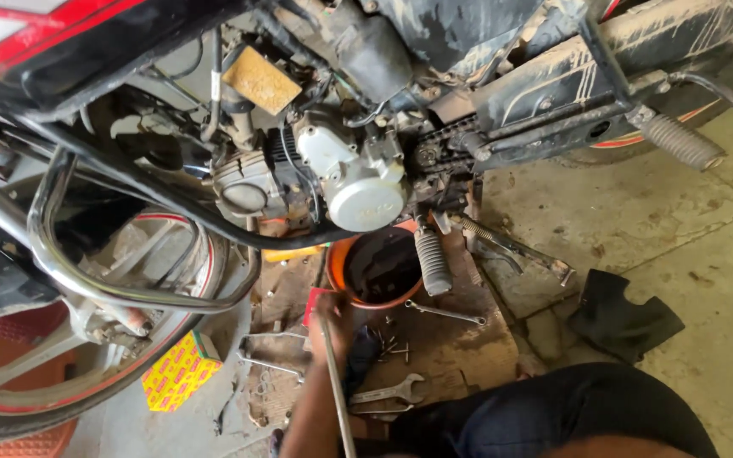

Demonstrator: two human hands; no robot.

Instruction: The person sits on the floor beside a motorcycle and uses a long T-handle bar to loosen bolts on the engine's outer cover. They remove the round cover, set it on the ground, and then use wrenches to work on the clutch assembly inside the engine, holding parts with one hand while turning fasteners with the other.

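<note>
Grimy concrete floor (706, 254) lay under a motorcycle (502, 93) that filled the upper part of the view, its engine (332, 170) exposed and its front wheel (61, 356) at the lower left. Below the engine sat an orange drain pan (338, 270) holding dark oil, with a ribbed footpeg (433, 261) hanging over its rim. One hand (332, 321) reached up from the bottom edge just beside the pan, closed around the upper part of a long thin metal rod (338, 399) that ran down along the forearm; whether it was the left or the right could not be told, and no other hand showed. Near it on a stained board (460, 343) lay loose bolts (392, 346), a spanner (444, 313) and an open-ended wrench (390, 392). A yellow box (178, 373) stood by the wheel, and a black rag (621, 318) lay well apart to the right.
</note>
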